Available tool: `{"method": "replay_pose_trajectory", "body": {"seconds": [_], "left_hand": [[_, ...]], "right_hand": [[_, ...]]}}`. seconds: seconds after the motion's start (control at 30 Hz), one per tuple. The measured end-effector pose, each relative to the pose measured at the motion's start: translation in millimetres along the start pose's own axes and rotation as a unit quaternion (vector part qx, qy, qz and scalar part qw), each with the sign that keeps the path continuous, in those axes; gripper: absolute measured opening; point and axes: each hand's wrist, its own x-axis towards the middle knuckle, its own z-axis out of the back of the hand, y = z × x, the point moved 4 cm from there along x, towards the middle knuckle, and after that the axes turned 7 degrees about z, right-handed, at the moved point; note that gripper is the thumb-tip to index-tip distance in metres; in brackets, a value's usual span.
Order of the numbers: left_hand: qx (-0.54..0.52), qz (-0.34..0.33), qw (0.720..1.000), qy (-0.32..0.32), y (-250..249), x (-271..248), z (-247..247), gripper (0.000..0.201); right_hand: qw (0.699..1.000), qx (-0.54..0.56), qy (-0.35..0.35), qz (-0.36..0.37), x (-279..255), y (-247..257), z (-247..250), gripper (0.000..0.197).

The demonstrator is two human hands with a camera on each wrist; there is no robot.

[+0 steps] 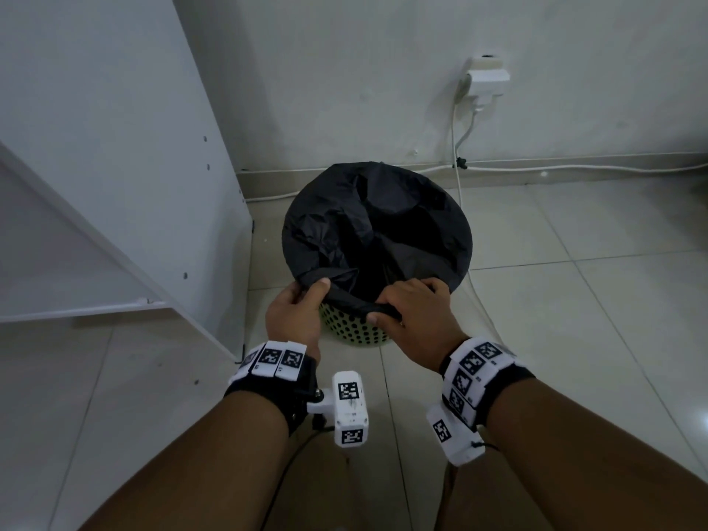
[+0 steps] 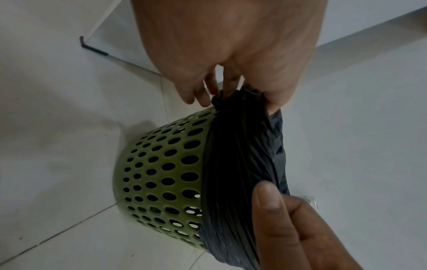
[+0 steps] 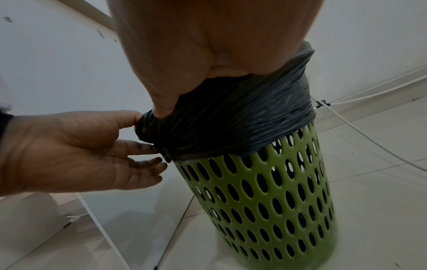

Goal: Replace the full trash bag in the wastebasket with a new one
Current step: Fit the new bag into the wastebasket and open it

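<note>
Working the black bag's folded edge at the near rim

Gripping evenly on both sides looks like the way to handle this step: whether the folded collar is being peeled up or pressed down I cannot tell, but thin plastic stretched over a perforated rim could tear if one hand pulls ahead of the other.

Head view: the green wastebasket [image 1: 354, 333] stands on the tiled floor at about 12 o'clock from the wrists, with the black bag [image 1: 377, 224] spread over its mouth. The left hand [image 1: 295, 312] pinches the fold at the rim's 7 o'clock; the right hand [image 1: 415, 310] is curled round it at 5 o'clock.

Left wrist view: the left hand's fingers [image 2: 201, 95] and thumb clamp a bunched corner of plastic at the rim, and the right thumb presses the collar lower in the picture.

Right wrist view: the right palm covers the collar from above, fingers hidden inside; the left fingertips [image 3: 148, 146] meet the bunch at 9 o'clock.
</note>
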Motion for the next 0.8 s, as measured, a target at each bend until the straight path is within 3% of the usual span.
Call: {"method": "replay_pose_trajectory", "body": {"seconds": [0.17, 0.27, 0.57, 0.7, 0.8], "left_hand": [[0.099, -0.004, 0.995, -0.027, -5.3, 0.6, 2.2, 0.024], [0.130, 0.002, 0.991, -0.021, -7.4, -0.2, 0.8, 0.033], [0.049, 0.011, 0.999, 0.008, -1.5, 1.6, 2.2, 0.025], [0.051, -0.017, 0.999, 0.005, 0.0, 0.8, 2.3, 0.027], [0.023, -0.030, 0.999, -0.030, -0.1, 1.2, 1.5, 0.056]], "right_hand": [[1.000, -0.017, -0.002, 0.002, 0.1, 0.9, -0.6, 0.042], [1.000, -0.018, 0.005, 0.001, 1.1, 1.1, -0.8, 0.043], [1.000, -0.013, -0.002, -0.003, 1.6, 0.9, -1.0, 0.042], [1.000, -0.010, -0.011, -0.001, 0.2, 1.9, -0.1, 0.040], [1.000, -0.012, -0.004, -0.004, 0.9, 2.1, -0.4, 0.041]]}}
